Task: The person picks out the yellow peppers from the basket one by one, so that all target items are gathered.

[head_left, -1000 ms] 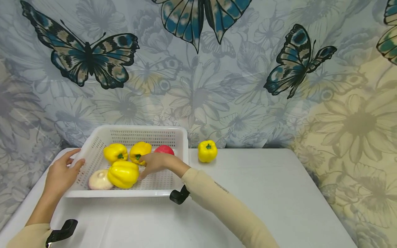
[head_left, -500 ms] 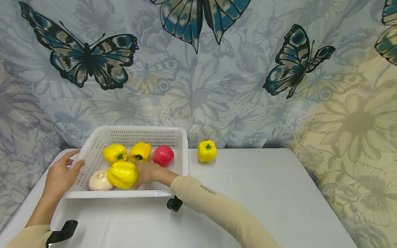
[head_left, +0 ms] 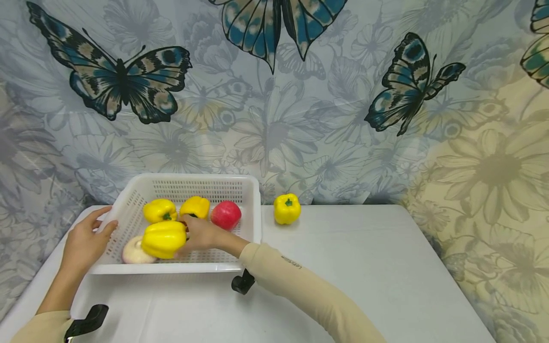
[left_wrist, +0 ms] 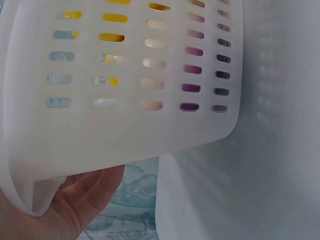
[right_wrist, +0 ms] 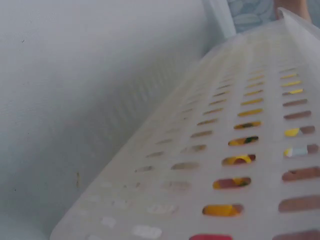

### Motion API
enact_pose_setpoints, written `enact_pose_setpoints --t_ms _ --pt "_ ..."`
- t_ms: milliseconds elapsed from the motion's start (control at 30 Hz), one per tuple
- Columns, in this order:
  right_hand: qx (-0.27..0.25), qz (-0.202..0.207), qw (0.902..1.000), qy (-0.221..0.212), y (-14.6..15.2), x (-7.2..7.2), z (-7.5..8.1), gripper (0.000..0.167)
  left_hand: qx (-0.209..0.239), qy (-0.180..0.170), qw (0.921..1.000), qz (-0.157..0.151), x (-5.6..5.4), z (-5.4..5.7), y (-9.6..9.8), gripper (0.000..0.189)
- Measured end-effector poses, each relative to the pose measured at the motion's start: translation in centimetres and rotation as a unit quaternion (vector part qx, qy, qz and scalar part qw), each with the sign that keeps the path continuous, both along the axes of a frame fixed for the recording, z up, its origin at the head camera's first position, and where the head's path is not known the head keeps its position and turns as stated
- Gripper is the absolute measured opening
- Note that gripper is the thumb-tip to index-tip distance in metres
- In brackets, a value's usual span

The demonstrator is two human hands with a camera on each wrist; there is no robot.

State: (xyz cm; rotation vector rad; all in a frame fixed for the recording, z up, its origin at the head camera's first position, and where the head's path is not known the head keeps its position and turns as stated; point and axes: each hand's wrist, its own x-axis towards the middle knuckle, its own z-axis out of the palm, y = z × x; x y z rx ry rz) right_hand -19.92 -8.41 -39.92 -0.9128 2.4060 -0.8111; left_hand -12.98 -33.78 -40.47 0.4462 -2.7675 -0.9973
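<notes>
My left hand [head_left: 85,240] grips the left rim of a white slotted plastic basket [head_left: 171,268], thumb at the rim; the left wrist view shows its fingers [left_wrist: 92,197] under the rim. Inside the basket, my right hand [head_left: 203,234] holds a large yellow bell pepper [head_left: 164,239] at its right end. That pepper overlaps a pale round vegetable [head_left: 136,252], which shows purple through the slots in the left wrist view. Behind it sit two smaller yellow bell peppers, one at the left [head_left: 160,210] and one in the middle [head_left: 195,206]. A red round fruit [head_left: 226,215] lies to their right.
Another yellow bell pepper [head_left: 287,209] stands on the white table [head_left: 343,267], just right of the basket. A butterfly-printed cloth [head_left: 274,124] hangs behind the table's back edge. Black camera mounts [head_left: 243,282] stick out from both wrists.
My right hand has moved left and down from over the red fruit and taken hold of the large yellow bell pepper, which has shifted slightly left and up. My left hand has stayed in place.
</notes>
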Motion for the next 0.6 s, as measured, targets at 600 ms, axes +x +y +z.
enact_pose_setpoints --t_ms 600 --pt "-0.065 0.026 0.9943 0.080 2.3 -0.2 1.2 0.070 -0.004 0.011 0.9999 -0.006 0.1 0.1 0.0 0.057"
